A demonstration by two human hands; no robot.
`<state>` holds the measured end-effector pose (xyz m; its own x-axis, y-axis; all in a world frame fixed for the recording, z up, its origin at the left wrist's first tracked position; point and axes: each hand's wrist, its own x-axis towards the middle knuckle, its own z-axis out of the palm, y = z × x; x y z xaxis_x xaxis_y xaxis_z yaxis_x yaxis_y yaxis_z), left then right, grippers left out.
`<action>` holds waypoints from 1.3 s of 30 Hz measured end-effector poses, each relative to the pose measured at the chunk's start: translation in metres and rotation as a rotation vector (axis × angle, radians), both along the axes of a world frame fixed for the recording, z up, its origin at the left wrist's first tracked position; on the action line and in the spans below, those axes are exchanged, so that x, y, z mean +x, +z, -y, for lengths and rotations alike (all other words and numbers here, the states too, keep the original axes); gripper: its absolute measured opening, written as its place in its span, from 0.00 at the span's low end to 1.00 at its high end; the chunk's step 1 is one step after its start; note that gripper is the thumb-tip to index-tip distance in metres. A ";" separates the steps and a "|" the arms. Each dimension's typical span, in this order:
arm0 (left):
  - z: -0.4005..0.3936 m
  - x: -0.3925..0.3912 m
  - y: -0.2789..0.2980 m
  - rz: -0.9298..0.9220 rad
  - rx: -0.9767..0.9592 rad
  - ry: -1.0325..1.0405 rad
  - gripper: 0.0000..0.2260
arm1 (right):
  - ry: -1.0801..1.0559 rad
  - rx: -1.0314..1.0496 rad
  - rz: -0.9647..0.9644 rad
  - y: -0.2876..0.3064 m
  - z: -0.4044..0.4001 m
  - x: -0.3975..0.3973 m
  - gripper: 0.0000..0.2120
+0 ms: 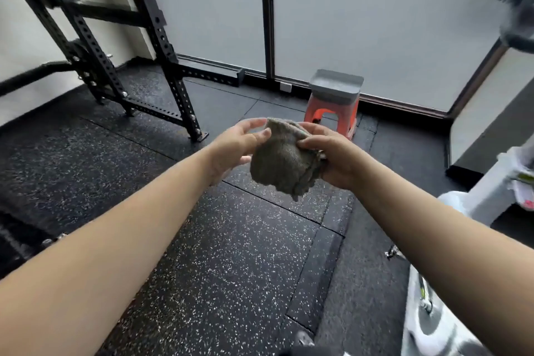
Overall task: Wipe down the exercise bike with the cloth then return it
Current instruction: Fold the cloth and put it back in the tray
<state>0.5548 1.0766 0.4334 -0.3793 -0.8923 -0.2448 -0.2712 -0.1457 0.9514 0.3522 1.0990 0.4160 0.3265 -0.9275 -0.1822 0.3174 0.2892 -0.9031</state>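
A crumpled grey-brown cloth (284, 160) hangs in the air at the middle of the view, held between both hands. My left hand (237, 147) pinches its upper left edge with thumb and fingers. My right hand (329, 153) grips its right side, with bunched folds under the palm. The white exercise bike (488, 196) shows only in part at the right edge, below and to the right of my right forearm; its handlebar area (517, 20) is blurred at the upper right.
An orange stool (332, 115) carrying a grey tray (336, 82) stands by the frosted glass wall just beyond the cloth. A black power rack (121, 46) fills the left side. Black speckled rubber mats (231, 254) cover the floor.
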 end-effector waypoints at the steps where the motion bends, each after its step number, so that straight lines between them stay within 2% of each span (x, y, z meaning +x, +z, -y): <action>1: 0.012 -0.006 0.001 -0.030 -0.005 -0.017 0.22 | -0.040 0.003 -0.006 0.000 0.013 -0.005 0.22; 4: 0.056 -0.026 0.007 -0.047 -0.101 -0.070 0.27 | -0.214 0.042 0.000 -0.004 0.060 -0.026 0.21; 6: 0.088 -0.041 0.015 -0.109 -0.125 -0.094 0.27 | -0.285 0.052 0.081 -0.005 0.092 -0.040 0.22; 10: 0.151 -0.071 0.029 -0.209 -0.094 -0.076 0.23 | -0.290 0.072 0.200 -0.006 0.149 -0.062 0.31; 14: 0.213 -0.091 0.032 -0.288 -0.080 -0.049 0.25 | -0.255 0.116 0.024 -0.006 0.200 -0.077 0.39; 19: 0.298 -0.113 0.026 -0.395 0.013 -0.003 0.27 | -0.241 0.107 -0.131 -0.011 0.269 -0.087 0.32; 23: 0.373 -0.130 0.013 -0.289 -0.018 0.001 0.27 | -0.420 0.039 -0.101 -0.011 0.333 -0.110 0.35; 25: 0.416 -0.140 0.008 -0.203 -0.042 -0.040 0.27 | -0.511 -0.006 -0.132 -0.008 0.367 -0.125 0.33; 28: 0.477 -0.159 0.005 -0.130 -0.016 -0.163 0.25 | -0.534 -0.054 -0.262 -0.007 0.416 -0.144 0.24; 31: 0.528 -0.183 -0.001 -0.082 -0.030 -0.269 0.22 | -0.604 -0.076 -0.411 -0.012 0.460 -0.164 0.20; 35: 0.592 -0.216 -0.017 -0.005 -0.099 -0.351 0.24 | -0.647 -0.051 -0.497 -0.025 0.508 -0.195 0.23; 39: 0.660 -0.255 -0.047 0.197 -0.325 -0.417 0.28 | -0.667 -0.044 -0.713 -0.049 0.568 -0.234 0.27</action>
<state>0.2994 0.4168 0.3867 -0.6907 -0.7183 -0.0841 -0.4201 0.3039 0.8550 0.1180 0.5309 0.3667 -0.4414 -0.8924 -0.0941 -0.2212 0.2099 -0.9524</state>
